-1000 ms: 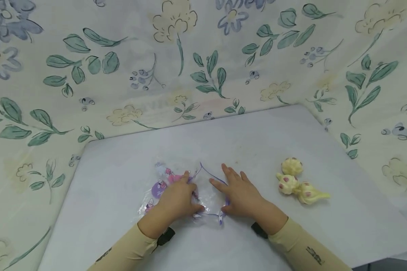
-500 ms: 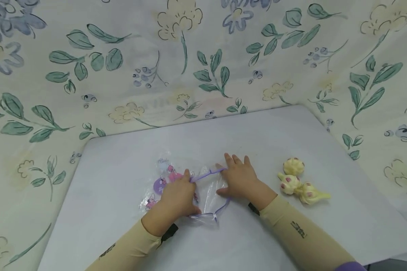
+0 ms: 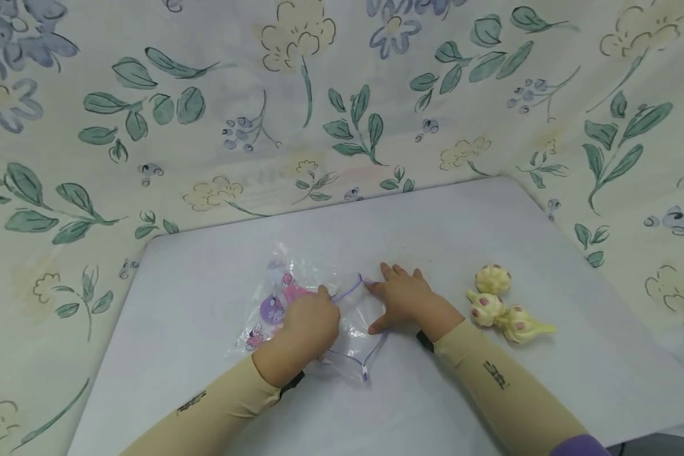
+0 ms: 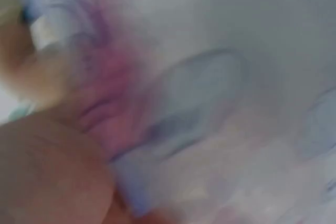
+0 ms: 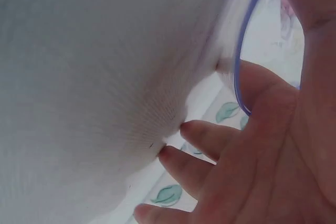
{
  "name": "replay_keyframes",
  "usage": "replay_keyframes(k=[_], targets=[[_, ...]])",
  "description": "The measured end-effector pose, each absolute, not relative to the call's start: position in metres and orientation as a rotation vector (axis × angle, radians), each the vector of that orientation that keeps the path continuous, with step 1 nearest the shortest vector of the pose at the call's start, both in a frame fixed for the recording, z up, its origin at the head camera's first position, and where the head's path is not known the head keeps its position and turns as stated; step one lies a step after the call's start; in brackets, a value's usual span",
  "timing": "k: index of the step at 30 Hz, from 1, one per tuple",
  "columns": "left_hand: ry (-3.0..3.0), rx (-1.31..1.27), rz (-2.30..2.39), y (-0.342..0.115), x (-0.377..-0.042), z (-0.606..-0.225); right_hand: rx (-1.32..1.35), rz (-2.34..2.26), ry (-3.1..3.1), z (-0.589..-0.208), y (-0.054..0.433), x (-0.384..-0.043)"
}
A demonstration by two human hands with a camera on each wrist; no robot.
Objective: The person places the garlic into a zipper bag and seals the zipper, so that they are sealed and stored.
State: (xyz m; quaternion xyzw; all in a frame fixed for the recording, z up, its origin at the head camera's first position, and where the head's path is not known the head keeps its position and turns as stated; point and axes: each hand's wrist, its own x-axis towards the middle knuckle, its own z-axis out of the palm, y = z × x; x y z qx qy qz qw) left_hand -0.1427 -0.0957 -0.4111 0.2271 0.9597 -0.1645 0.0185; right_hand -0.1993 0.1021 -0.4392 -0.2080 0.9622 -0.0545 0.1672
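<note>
A clear plastic drawstring bag (image 3: 272, 309) with pink and purple cartoon prints lies flat on the table. Its purple cord (image 3: 348, 292) rings the mouth, which faces right. My left hand (image 3: 310, 326) is over the bag beside the mouth, knuckles up and fingertips hidden beneath. Blur fills the left wrist view, where the bag's pink print (image 4: 113, 77) lies close to the fingers; I cannot tell whether they grip it. My right hand (image 3: 405, 297) has its fingers spread at the mouth's right side. In the right wrist view the cord (image 5: 240, 51) crosses the index finger, whose tip touches the tabletop.
Several model garlic bulbs (image 3: 493, 278), pale yellow with purplish spots, sit in a cluster on the white table (image 3: 433, 228), right of my right hand. A floral curtain (image 3: 342, 95) hangs behind and along the sides of the table.
My left hand has shifted right across the bag, its fingers bending under. My right hand has moved slightly away from me since the first frame. The cord's shape has changed; the bulbs stay put.
</note>
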Motion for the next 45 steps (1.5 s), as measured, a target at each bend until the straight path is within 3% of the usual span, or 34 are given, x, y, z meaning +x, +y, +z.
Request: replay_keyframes(k=[6,18,33,45], targets=[[2.982,0.747,-0.683,-0.096,-0.142,-0.413,-0.589,-0.199,2.735,-0.442,0.1,-0.201],[2.773,0.528,-0.613,-0.105,-0.142,-0.4,-0.571,-0.234,2.731,-0.444,0.104,-0.201],[2.791,0.6,-0.448,-0.108,-0.149,-0.411,-0.581,-0.204,2.718,-0.44,0.101,-0.203],[2.801,0.605,-0.362,-0.111,-0.157,-0.418,-0.872,-0.124,2.809,-0.422,0.095,-0.171]])
